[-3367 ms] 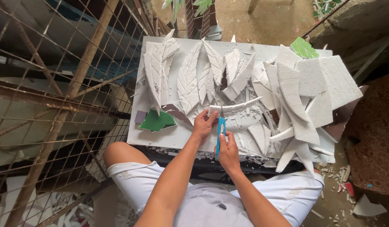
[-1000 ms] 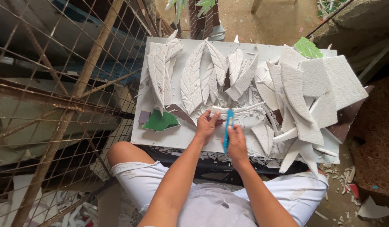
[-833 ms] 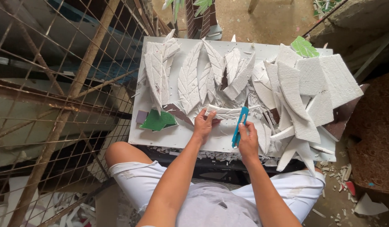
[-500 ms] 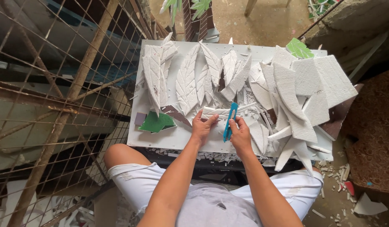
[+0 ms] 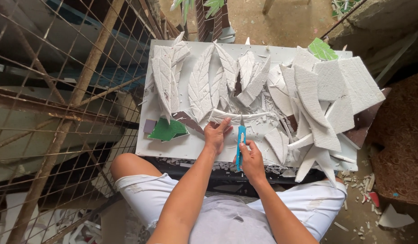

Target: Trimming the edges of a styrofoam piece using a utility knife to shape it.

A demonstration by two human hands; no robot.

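The board [image 5: 191,147] has a bare strip near its front edge, left of the left hand [image 5: 216,134]. Foam leaf shapes [image 5: 202,86] crowd the back, and a foam scrap heap [image 5: 324,95] blocks the right. A wire fence [image 5: 51,104] closes the left side.

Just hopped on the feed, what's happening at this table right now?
A seated person is carving white foam into leaf shapes. The left hand pins a long foam strip to the white board. The right hand grips a blue utility knife, its blade tip at the strip's edge. Finished foam leaves lie fanned across the top; rough offcuts are piled to the right. A green foam piece sits at the left.
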